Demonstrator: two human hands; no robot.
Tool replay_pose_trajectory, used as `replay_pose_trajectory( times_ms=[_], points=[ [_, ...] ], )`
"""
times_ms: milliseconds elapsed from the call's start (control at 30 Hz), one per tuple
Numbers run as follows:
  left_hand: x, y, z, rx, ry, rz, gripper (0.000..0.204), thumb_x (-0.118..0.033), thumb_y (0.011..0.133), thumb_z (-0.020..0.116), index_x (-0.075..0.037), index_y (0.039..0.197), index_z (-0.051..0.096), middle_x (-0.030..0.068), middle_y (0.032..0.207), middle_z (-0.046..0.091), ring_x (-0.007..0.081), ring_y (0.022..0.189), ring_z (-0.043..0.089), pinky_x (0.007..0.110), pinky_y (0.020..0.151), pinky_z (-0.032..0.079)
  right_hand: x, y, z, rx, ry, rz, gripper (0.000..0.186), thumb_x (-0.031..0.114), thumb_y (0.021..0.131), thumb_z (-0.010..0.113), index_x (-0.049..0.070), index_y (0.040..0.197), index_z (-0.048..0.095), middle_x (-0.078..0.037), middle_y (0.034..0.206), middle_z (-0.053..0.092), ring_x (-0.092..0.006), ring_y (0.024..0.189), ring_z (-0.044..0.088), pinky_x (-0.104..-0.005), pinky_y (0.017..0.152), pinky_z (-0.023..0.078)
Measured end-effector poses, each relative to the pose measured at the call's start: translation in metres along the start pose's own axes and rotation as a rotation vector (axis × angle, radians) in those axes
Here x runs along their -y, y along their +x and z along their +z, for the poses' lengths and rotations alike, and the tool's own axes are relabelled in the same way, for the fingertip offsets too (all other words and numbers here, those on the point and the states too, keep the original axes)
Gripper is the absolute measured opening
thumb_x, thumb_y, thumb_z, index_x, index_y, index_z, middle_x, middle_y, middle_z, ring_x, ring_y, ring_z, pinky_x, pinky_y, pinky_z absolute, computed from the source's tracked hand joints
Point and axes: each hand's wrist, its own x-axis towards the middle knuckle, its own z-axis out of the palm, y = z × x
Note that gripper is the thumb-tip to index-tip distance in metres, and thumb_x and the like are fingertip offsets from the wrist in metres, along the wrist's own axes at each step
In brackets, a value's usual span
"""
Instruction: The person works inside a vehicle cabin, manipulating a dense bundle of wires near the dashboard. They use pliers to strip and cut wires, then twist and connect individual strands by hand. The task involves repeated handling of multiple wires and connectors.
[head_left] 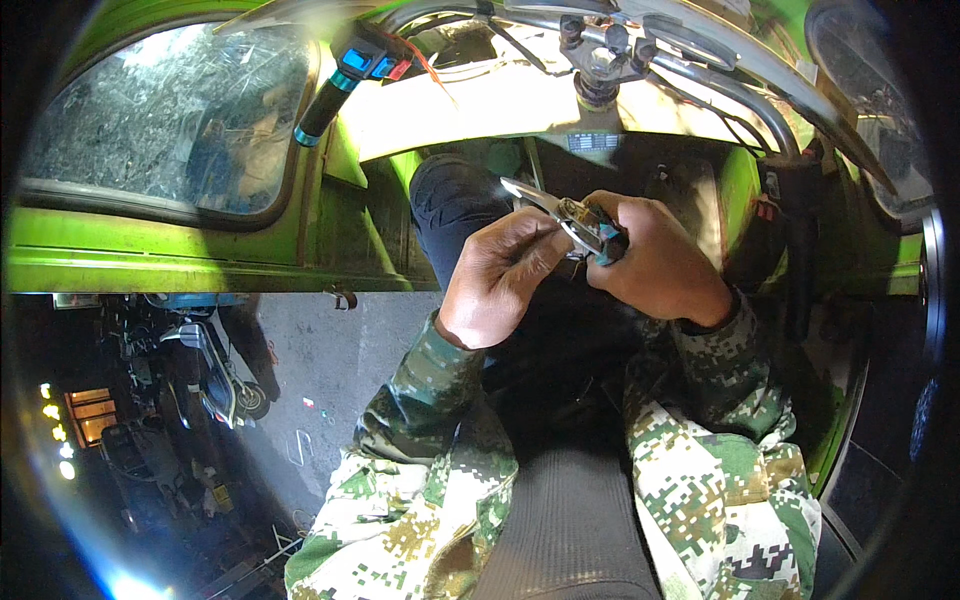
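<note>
In front of my lap both hands come together. My right hand [660,255] is closed round a hand tool [532,194] with a pointed silver blade, teal and dark parts showing by the palm; its exact kind I cannot make out. The blade points up and to the left. Against the tool's curved metal lower part, the thumb and fingers of my left hand [505,270] are pinched together; what lies between them is hidden. Left of the hands, a black handlebar grip [325,105] with teal rings and a switch block ends in loose red wires.
I sit in a green vehicle cab [180,250] with a side window [180,120] at left. A metal handlebar [765,110] curves across the front to a dark right grip [800,240]. Outside at lower left, a scooter [215,370] stands on the grey floor [320,360].
</note>
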Motion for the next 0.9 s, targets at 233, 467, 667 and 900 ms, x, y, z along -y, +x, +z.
replay_pose_trajectory(
  times_ms=[233,467,667,900],
  points=[
    [0.000,0.004,0.005,-0.009,0.142,0.077,0.012,-0.006,0.108,0.065,0.004,0.110,0.070,0.0040,0.094,0.065,0.0105,0.085,0.057,0.029,0.076,0.049,-0.002,-0.003,-0.001,-0.040,-0.036,-0.024,0.028,0.012,0.080,0.076,0.000,0.102,0.065,-0.028,0.085,0.069,-0.0504,0.090,0.069,-0.0519,0.077,0.054],
    [0.008,0.001,0.019,-0.106,-0.006,0.124,0.017,-0.008,0.108,0.060,0.003,0.112,0.072,-0.0005,0.093,0.065,0.0082,0.084,0.054,0.028,0.076,0.047,-0.007,-0.005,0.000,0.093,0.123,-0.008,0.029,0.011,0.080,0.074,-0.002,0.105,0.068,-0.024,0.084,0.071,-0.0353,0.083,0.073,-0.0471,0.077,0.055],
    [0.015,0.000,0.018,-0.042,-0.315,0.069,0.022,-0.012,0.103,0.064,0.006,0.111,0.074,-0.0018,0.090,0.067,0.0076,0.084,0.054,0.026,0.077,0.046,-0.020,-0.004,0.003,0.351,0.409,0.000,0.027,0.005,0.081,0.069,-0.002,0.107,0.071,-0.010,0.080,0.068,-0.0125,0.077,0.059,-0.0358,0.074,0.052],
    [0.013,-0.003,0.000,0.081,-0.398,0.025,0.023,-0.014,0.098,0.066,0.001,0.081,0.066,-0.0009,0.078,0.057,0.0083,0.073,0.047,0.026,0.069,0.038,-0.045,-0.010,-0.019,0.208,0.729,0.029,0.027,0.014,0.085,0.074,0.002,0.109,0.073,-0.005,0.089,0.066,-0.0154,0.080,0.061,-0.0323,0.075,0.049]
  ],
)
